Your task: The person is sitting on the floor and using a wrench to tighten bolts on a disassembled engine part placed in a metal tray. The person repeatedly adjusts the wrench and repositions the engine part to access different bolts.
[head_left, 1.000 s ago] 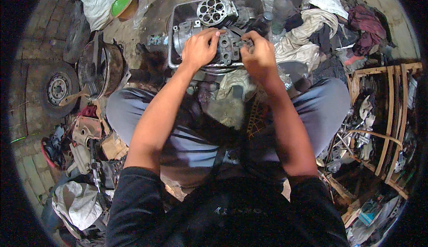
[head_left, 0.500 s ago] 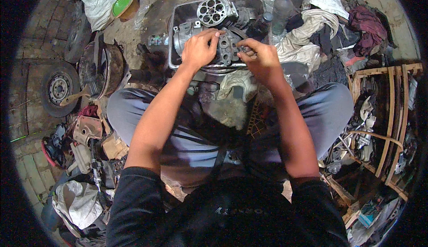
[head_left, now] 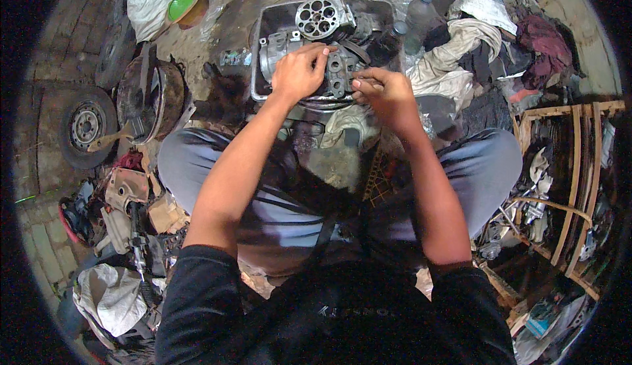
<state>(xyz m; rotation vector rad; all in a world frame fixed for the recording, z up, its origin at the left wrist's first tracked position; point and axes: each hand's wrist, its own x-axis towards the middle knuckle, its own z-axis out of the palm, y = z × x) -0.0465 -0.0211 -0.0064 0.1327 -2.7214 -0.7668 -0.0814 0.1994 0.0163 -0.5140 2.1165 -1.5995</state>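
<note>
Inside dark rectangular tub (head_left: 255, 82) on dirt floor (head_left: 240, 3): grey metal block with round holes (head_left: 338, 75), left hand (head_left: 301, 73) against one side, right hand (head_left: 388, 92) pinched at other; whether either grips, cannot tell. Behind block, round silver perforated metal piece (head_left: 317, 18); outside tub, translucent plastic bottle (head_left: 419, 16), crumpled beige cloth (head_left: 442, 62), black-tired steel wheel (head_left: 85, 131).

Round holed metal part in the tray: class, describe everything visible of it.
The round part looks like pale grey metal, its flat face pierced by a ring of round holes. It faces the camera at the far side of the tray, beside other metal parts. Neither the left hand nor the right hand touches it; its underside is hidden.
</note>
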